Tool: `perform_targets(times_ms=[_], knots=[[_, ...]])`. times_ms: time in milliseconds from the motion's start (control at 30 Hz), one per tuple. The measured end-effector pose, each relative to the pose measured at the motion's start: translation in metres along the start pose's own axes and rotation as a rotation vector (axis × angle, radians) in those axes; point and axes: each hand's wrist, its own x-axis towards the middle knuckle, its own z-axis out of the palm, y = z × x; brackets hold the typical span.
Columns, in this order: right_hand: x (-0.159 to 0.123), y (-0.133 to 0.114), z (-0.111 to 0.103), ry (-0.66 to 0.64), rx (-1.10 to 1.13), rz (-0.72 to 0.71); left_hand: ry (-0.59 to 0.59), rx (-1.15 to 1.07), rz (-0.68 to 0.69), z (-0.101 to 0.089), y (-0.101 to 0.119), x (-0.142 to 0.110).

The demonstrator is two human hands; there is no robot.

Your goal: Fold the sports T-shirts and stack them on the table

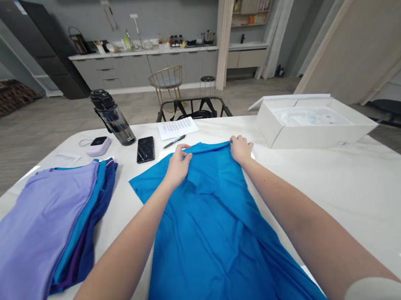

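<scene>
A bright blue T-shirt point(208, 241) lies spread over the table in front of me, its collar end away from me and its lower part running off the near side of the view. My left hand point(180, 164) pinches the cloth near the collar, thumb and fingers together. At the far right corner, my right hand point(241, 150) grips the folded edge of the same shirt. The right side is turned inward, while a sleeve sticks out at the left. To the left rests a stack of folded clothes point(43, 222), lilac on top with blue, purple and navy layers below.
Beyond the shirt on the white table point(345, 187) are a phone point(145, 149), a pen point(174, 141) and a printed sheet point(178, 128). A dark water bottle point(114, 118) stands beside a small lilac device point(99, 146). An open white box point(311, 121) sits at right.
</scene>
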Motion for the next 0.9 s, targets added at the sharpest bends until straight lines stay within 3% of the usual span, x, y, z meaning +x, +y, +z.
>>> perform_targets(times_ms=[100,200,300,400,500,667,900], knots=[[-0.003,-0.001,-0.005,0.021,-0.038,-0.042,-0.019,0.306,0.098,-0.008,-0.01,0.012],[-0.006,-0.004,-0.01,0.03,-0.047,-0.041,0.008,0.541,0.109,-0.006,-0.017,0.011],[-0.011,-0.006,-0.014,0.065,-0.01,-0.053,0.09,0.71,0.288,0.007,-0.016,-0.007],[-0.026,-0.009,-0.018,0.056,0.069,-0.154,-0.039,0.749,0.428,0.026,-0.017,-0.033],[-0.056,-0.013,-0.018,-0.053,0.132,-0.242,-0.176,0.761,0.306,0.043,-0.026,-0.053],[-0.111,-0.015,-0.014,-0.252,0.08,-0.249,-0.124,0.766,0.297,0.053,-0.046,-0.06],[-0.134,-0.019,-0.022,-0.235,0.028,-0.218,-0.136,0.778,0.299,0.051,-0.044,-0.06]])
